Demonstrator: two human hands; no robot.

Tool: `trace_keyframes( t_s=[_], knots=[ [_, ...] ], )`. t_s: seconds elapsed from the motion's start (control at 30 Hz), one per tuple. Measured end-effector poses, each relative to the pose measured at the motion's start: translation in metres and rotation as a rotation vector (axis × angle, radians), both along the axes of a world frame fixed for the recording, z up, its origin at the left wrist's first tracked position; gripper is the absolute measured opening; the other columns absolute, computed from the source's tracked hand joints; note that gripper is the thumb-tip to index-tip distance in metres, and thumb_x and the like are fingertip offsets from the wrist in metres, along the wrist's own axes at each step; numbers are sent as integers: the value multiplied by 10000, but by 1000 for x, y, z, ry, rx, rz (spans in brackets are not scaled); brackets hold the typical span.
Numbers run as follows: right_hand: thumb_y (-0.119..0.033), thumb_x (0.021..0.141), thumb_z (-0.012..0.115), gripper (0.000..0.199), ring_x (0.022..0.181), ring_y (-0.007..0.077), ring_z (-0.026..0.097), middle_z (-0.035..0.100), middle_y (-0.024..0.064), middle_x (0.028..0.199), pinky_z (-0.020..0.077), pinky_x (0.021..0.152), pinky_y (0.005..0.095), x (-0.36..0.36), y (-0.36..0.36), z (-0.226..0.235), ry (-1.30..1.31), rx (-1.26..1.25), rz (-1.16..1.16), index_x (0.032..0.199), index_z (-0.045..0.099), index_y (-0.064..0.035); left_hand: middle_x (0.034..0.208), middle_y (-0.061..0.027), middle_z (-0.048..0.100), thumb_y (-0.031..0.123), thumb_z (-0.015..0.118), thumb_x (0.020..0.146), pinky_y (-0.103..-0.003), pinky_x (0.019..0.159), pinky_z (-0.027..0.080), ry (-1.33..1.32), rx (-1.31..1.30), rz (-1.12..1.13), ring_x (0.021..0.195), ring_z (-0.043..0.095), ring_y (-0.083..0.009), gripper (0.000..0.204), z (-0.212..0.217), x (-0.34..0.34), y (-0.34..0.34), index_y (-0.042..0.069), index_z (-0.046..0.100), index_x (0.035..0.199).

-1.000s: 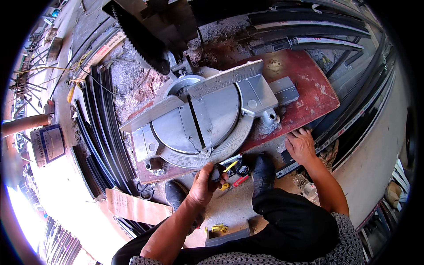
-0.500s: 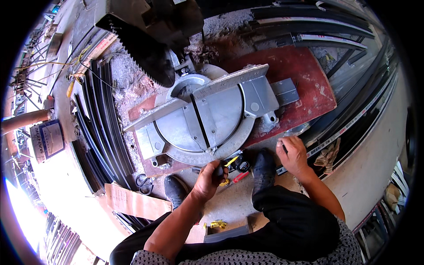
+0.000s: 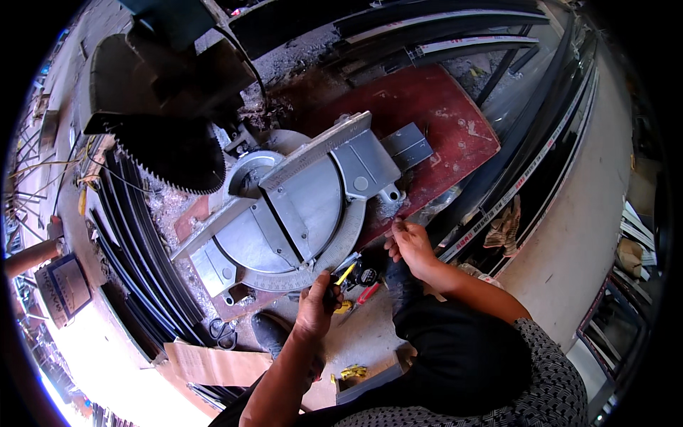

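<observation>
My left hand [image 3: 313, 307] is closed at the front of the mitre saw's round base, around a small dark thing mostly hidden by the fingers. Beside its fingertips a yellow strip [image 3: 346, 273] slants up; whether the hand holds it, I cannot make out. My right hand [image 3: 415, 250] hovers at the right front of the base, its thumb and fingers drawn together. Anything in that pinch is too small to name. The silver saw base [image 3: 313, 206] has a dark slot and an angled fence [image 3: 320, 153]. Its toothed blade [image 3: 167, 153] is raised at the back left.
Under the saw lies a red board [image 3: 448, 135]. Long dark profiles [image 3: 135, 235] lie left, more [image 3: 526, 164] right. Near my shoes are a round black thing [image 3: 366, 276], a red-handled tool [image 3: 368, 293], scissors [image 3: 222, 331] and cardboard [image 3: 217, 365]. A tub [image 3: 64, 288] stands far left.
The whole view has shifted, so the saw sits farther left and more of the blade shows. My right hand has come slightly nearer the saw base. My left hand stays closed near its front.
</observation>
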State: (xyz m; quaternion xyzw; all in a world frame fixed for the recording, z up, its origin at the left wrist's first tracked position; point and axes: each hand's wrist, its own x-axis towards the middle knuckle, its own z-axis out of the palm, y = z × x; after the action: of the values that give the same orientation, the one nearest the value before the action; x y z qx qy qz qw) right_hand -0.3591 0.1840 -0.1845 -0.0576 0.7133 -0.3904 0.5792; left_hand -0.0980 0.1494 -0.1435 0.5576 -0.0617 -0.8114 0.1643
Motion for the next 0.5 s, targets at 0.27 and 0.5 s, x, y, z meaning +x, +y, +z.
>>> trace_keyframes(
  t_s=[0.27,0.5],
  knots=[
    [-371,1099,522,452,473,145,590,646,82,673,411,386,287,9,-11,-7,154,18,-88,793,586,-44,820,-36,636,445,663,999,-295,624,471,-18,-66,-48,722,616,-170,375,-3,-7,3,74,635,1042],
    [-347,1097,525,429,493,176,641,659,101,692,414,371,281,9,-27,-1,128,41,-158,812,588,-33,803,10,633,473,688,982,-263,585,449,-2,-131,-34,716,605,-126,355,2,-16,-1,124,625,989]
  ],
)
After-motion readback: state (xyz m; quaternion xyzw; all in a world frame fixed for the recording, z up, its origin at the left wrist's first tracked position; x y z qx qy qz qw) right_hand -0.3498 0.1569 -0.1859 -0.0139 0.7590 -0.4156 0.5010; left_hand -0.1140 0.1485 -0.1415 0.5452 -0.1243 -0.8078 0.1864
